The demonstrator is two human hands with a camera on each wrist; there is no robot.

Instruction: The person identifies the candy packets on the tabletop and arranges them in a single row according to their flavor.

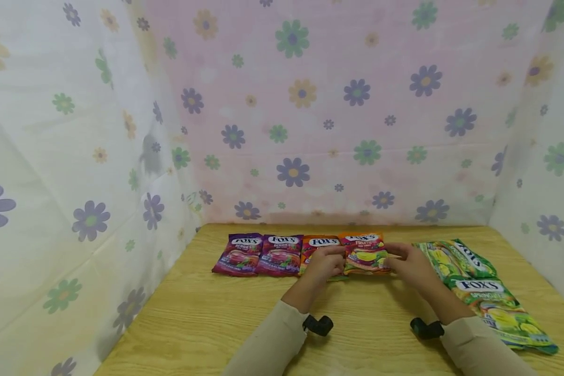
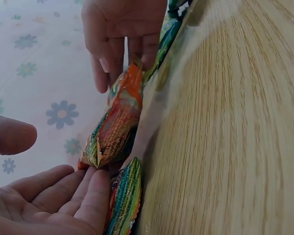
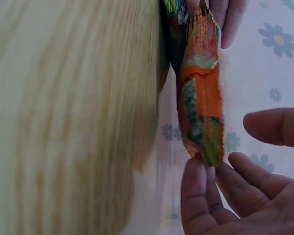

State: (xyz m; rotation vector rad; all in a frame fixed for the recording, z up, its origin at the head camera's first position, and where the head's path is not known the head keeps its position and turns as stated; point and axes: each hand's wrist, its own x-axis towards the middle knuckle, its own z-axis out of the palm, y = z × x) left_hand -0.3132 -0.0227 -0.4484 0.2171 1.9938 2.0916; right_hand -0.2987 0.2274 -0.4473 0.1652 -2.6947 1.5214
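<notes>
An orange fruits candy packet (image 1: 364,256) lies between the two hands, its far edge at the end of a row. My left hand (image 1: 323,265) reaches over a second orange packet (image 1: 308,253) and touches the first one's left side. In the left wrist view the left hand (image 2: 54,205) has its fingertips under the packet (image 2: 118,122), thumb apart. My right hand (image 1: 411,267) touches its right side. The right wrist view shows the right hand (image 3: 245,196), fingers extended against the packet's end (image 3: 203,107), with its thumb away from it.
Two purple berries packets (image 1: 242,256) lie side by side at the left of the row. On the right, two green packets (image 1: 503,313) lie on the wooden table (image 1: 192,324), one nearer the front. Flowered cloth (image 1: 329,104) stands behind and at both sides.
</notes>
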